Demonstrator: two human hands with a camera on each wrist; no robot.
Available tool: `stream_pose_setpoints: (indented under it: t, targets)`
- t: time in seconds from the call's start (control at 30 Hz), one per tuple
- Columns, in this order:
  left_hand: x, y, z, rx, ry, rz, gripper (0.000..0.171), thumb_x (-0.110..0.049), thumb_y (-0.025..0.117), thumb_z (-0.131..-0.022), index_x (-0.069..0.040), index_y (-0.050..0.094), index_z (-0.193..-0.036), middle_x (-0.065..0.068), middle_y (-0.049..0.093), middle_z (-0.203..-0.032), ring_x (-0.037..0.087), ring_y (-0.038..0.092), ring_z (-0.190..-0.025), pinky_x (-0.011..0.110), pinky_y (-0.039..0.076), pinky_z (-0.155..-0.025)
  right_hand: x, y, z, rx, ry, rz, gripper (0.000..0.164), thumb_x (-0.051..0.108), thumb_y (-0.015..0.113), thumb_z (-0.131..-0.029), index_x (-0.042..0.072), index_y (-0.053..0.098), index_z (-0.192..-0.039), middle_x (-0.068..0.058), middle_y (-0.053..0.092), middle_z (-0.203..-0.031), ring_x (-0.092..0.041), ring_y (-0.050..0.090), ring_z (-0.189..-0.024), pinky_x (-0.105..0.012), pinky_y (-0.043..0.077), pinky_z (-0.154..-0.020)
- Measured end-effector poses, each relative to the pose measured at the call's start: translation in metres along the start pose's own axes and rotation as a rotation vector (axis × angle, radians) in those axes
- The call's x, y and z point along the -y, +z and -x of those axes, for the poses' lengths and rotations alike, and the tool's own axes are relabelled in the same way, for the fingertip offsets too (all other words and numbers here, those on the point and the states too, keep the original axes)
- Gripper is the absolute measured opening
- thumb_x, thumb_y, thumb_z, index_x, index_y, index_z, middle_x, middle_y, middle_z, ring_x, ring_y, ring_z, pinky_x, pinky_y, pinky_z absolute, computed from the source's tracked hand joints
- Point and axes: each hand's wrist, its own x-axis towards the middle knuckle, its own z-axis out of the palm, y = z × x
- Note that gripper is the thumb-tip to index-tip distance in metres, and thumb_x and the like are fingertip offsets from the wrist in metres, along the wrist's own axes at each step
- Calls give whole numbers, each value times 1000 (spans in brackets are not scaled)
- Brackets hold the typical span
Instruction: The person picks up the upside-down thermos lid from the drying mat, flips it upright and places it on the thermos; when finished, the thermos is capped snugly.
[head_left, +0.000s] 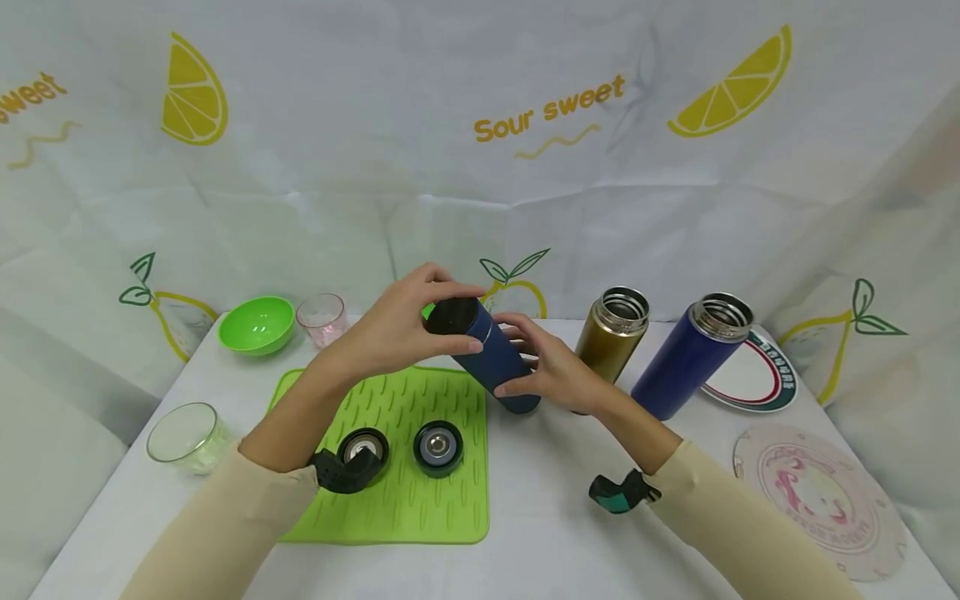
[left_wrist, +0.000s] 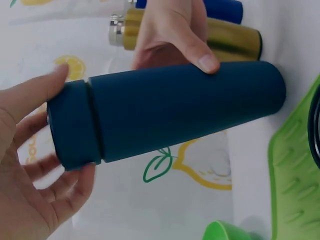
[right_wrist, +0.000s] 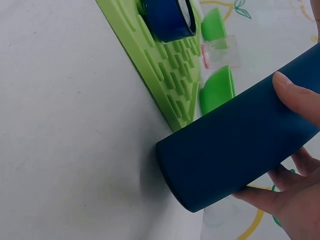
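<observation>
A dark blue insulated bottle [head_left: 495,367] leans to the left over the white table, its lid [left_wrist: 75,125] on and a thin seam showing below it. My left hand [head_left: 393,325] grips that lid between thumb and fingers. Lower down, my right hand [head_left: 551,367] holds the bottle's body, thumb on the near side. To the right stand a gold bottle [head_left: 611,337] and a brighter blue bottle [head_left: 686,358], both with bare steel mouths. Two removed lids lie underside up on the green mat: one lid [head_left: 438,448] in plain view, another lid [head_left: 363,442] partly behind my left wrist strap.
The ridged green mat [head_left: 457,517] lies at front centre. Left of it are a green bowl [head_left: 257,325], a pinkish glass [head_left: 321,321] and a green-tinted glass [head_left: 187,437]. On the right, a rimmed plate [head_left: 750,371] sits behind a round pink-patterned mat [head_left: 817,500].
</observation>
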Motion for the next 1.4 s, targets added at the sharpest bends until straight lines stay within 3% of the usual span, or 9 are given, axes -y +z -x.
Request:
stream_pose_setpoints:
  t: [0.13,0.33,0.47,0.53,0.7,0.83,0.9,1.13,1.4]
  targets:
    - [1,-4,2,46,46,53,63,-11,81,-84,-18,61,-143,7,52,-146,26,52,-131,45,56,-94,3,0,0,0,17,19,90,4,85,-80,26,36,-152,-16,49,-153,-40,46,-146,-65,45,-112]
    - [-1,-3,4,29,-68,-33,64,-34,84,-84,-22,61,-143,6,53,-131,24,55,-119,42,55,-93,6,1,0,12,20,46,89,5,85,-80,27,38,-152,-12,49,-155,-40,45,-147,-64,45,-112]
    - [-2,-7,6,61,12,1,65,-13,83,-83,-19,60,-144,9,52,-142,27,52,-131,46,54,-102,6,1,-1,14,38,48,89,4,85,-80,29,38,-152,-12,48,-155,-39,45,-147,-64,43,-114]
    - [-4,-7,6,58,13,-34,69,-17,85,-82,-21,58,-146,8,50,-145,28,49,-135,50,50,-107,5,1,-1,12,41,45,89,4,85,-81,30,38,-152,-12,49,-155,-39,45,-147,-63,43,-115]
    - [-7,-2,5,-5,-71,-133,69,-39,86,-81,-22,60,-143,7,57,-127,25,58,-111,42,55,-91,4,0,0,7,43,45,88,5,85,-81,31,38,-151,-9,50,-154,-38,45,-147,-63,44,-114]
    - [-7,-4,6,22,13,-32,62,-12,85,-82,-16,63,-140,9,58,-136,27,60,-121,43,61,-91,4,0,1,1,26,42,89,5,86,-80,29,38,-151,-12,51,-154,-38,48,-145,-63,45,-113]
    - [-8,-5,6,31,14,-22,65,-11,85,-81,-17,62,-142,9,55,-142,28,57,-128,46,60,-94,4,0,1,-4,10,38,90,4,86,-79,26,38,-152,-14,51,-154,-40,49,-144,-63,45,-113]
    - [-13,2,3,-51,-151,-187,71,-51,83,-81,-23,61,-142,8,62,-123,26,62,-103,42,55,-85,3,1,2,-5,-19,42,90,4,86,-79,24,38,-152,-15,52,-153,-41,50,-143,-64,44,-112]
    - [-13,0,2,-43,-53,-117,61,-30,88,-80,-19,67,-136,6,64,-114,21,61,-97,32,52,-78,2,1,1,-12,-33,55,91,3,87,-77,23,38,-151,-16,56,-149,-41,53,-140,-64,45,-112]
